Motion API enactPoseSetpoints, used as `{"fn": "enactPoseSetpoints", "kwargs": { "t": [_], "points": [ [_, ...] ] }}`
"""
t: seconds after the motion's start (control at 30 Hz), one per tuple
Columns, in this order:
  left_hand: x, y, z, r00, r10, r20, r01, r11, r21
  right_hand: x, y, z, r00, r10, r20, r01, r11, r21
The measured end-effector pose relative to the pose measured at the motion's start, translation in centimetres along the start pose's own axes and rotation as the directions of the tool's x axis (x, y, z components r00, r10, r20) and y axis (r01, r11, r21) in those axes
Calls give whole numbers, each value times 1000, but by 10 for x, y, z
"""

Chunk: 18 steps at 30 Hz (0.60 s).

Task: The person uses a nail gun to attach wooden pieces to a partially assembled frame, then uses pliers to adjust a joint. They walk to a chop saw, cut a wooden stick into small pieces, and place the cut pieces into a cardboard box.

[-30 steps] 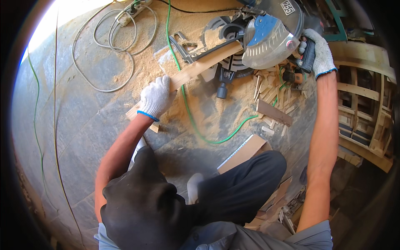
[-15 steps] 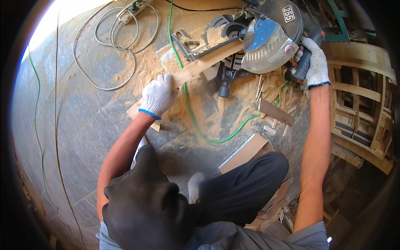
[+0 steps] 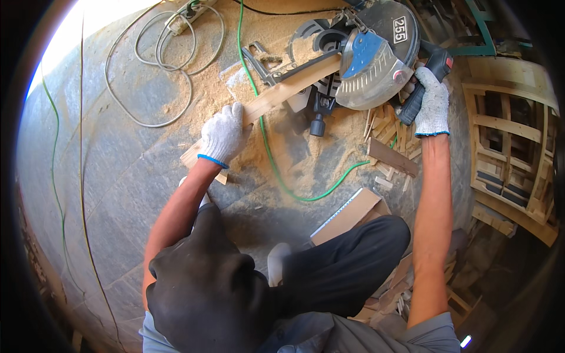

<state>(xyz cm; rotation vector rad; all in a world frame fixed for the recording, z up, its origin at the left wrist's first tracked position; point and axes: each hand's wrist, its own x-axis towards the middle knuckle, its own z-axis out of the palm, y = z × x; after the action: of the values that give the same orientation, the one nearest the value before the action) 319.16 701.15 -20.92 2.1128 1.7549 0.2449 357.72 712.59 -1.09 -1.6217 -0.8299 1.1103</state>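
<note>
Left hand (image 3: 222,135) and right hand (image 3: 433,101) are being held apart; a wooden board (image 3: 289,88), extending between them, is being gripped by the left, a saw handle (image 3: 410,108) by the right.

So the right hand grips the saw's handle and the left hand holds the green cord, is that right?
Not quite: in the head view, the left hand holds the wooden board, not the green cord. The right hand does grip the saw's handle.
</note>
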Motion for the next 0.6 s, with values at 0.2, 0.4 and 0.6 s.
{"fn": "enactPoseSetpoints", "kwargs": {
  "t": [0.2,0.4,0.6],
  "points": [
    [-1,1,1,1000,-23,-1,23,1000,3,-7,6,1,1000,1,4,-1,1000,8],
    [0,0,1,1000,-21,-10,20,999,-25,-8,15,-4,1000,-8,22,8,1000,29],
    [0,1,0,999,-32,-7,31,999,-31,-14,16,5,999,-33,-43,33,999,5]
  ]
}}
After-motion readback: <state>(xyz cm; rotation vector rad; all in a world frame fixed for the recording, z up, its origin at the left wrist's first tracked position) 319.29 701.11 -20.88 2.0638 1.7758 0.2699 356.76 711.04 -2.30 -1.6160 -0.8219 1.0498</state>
